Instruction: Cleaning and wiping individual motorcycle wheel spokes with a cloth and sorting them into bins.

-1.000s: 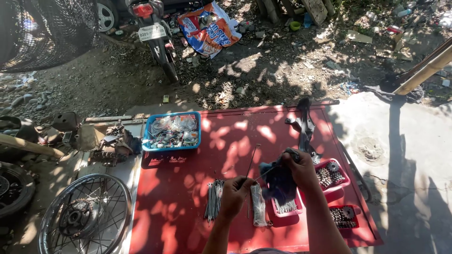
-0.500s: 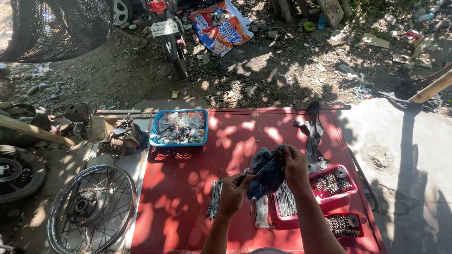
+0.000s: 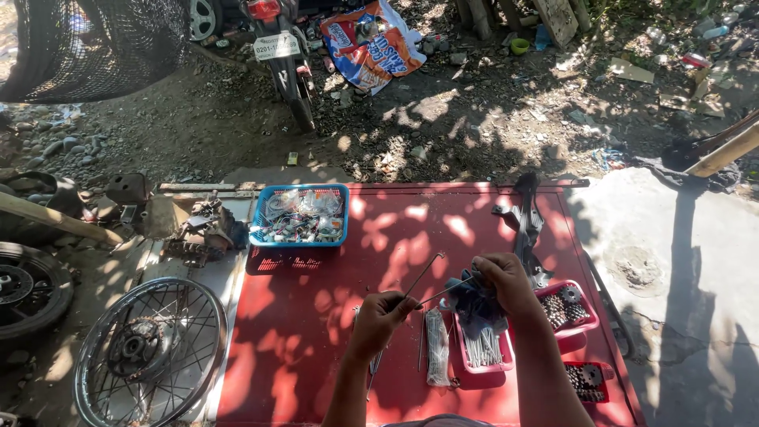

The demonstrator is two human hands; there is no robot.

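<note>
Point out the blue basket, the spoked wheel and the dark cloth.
blue basket [image 3: 257, 229]: head view, on its left wall.
spoked wheel [image 3: 150, 356]: head view, on the spokes beside the hub.
dark cloth [image 3: 474, 304]: head view, on the bunched fabric below the right hand [image 3: 506, 285].

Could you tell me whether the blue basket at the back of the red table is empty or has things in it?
It has things in it. The blue basket holds a heap of small parts and clear bags reaching about to its rim.

Both forearms reach forward from the bottom edge, the left hand [image 3: 378, 315] pinched closed with fingers curled, the right hand [image 3: 506, 283] a little higher and farther out, fingers likewise clenched.
</note>
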